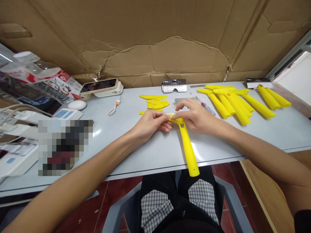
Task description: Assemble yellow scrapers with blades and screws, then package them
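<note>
The yellow tool (188, 149) is between the two hands at its far, wide end, in the middle of the scene. Its long handle points back to the person and leans a bit to the right, and its round end sticks out past the near edge of the tabletop (131, 129), over the lap. The left hand (154, 122) pinches the left tip of the wide end. The right hand (194, 115) touches the top from the right, but I cannot tell if it grips. The hands are close together, and the handle is nearer to the right one. Just past the hands are some flat metal bits (186, 100) and a screwdriver (206, 106). Small yellow parts (157, 105) lie far and to the left of them. More yellow handles (236, 106) lie in a heap on the right. A phone (99, 85) is far on the left.
</note>
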Demonstrator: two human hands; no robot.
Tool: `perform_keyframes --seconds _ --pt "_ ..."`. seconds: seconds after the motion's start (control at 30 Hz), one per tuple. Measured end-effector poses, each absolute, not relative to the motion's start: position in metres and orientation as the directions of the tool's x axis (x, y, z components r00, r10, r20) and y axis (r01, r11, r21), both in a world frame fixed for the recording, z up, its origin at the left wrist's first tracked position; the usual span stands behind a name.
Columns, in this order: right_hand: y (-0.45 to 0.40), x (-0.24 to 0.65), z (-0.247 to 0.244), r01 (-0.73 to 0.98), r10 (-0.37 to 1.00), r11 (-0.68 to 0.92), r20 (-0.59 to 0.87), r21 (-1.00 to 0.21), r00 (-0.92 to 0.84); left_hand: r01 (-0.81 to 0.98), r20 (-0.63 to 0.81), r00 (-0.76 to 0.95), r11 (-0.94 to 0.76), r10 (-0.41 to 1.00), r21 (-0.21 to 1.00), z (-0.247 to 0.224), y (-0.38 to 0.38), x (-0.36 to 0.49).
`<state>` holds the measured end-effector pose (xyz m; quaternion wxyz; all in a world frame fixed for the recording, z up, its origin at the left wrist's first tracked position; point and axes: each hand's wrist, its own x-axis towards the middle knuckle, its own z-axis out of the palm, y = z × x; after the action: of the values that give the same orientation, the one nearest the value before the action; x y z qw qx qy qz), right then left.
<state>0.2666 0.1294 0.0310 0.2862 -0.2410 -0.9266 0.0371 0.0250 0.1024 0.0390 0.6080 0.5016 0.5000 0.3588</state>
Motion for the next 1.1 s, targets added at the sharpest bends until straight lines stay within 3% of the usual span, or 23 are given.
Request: perform_keyframes --seconds 0.33,0.5,0.6,0.67,0.73,0.87,1.1 --pt "0.130 0.267 0.034 0.435 0.470 0.880 0.480 -0.191 -0.740 0.068 -0.252 0.218 0.243 0.943 0.968 0.039 0.104 0.024" --pt "0.133 0.270 0.042 0.454 0.552 0.833 0.513 -0.316 -0.657 0.057 -0.253 0.202 0.247 0.946 0.967 0.040 0.108 0.021" --pt "0.136 0.272 0.052 0.485 0.745 0.661 0.422 -0.573 -0.517 0.050 -0.239 0.154 0.234 0.959 0.971 0.045 0.111 0.020" --pt "0.138 0.272 0.057 0.441 0.879 0.414 0.223 -0.797 -0.422 0.047 -0.207 0.121 0.203 0.971 0.978 0.047 0.113 0.020" --pt "0.139 0.271 0.059 0.318 0.925 0.162 0.031 -0.934 -0.378 0.049 -0.174 0.108 0.169 0.979 0.984 0.048 0.114 0.019" --pt "0.141 0.270 0.056 0.093 0.930 -0.041 -0.072 -0.995 -0.362 0.049 -0.141 0.130 0.136 0.981 0.990 0.044 0.115 0.017" --pt "0.141 0.269 0.054 0.028 0.935 -0.110 -0.113 -0.994 -0.337 0.015 -0.172 0.139 0.172 0.975 0.985 0.043 0.114 0.020"
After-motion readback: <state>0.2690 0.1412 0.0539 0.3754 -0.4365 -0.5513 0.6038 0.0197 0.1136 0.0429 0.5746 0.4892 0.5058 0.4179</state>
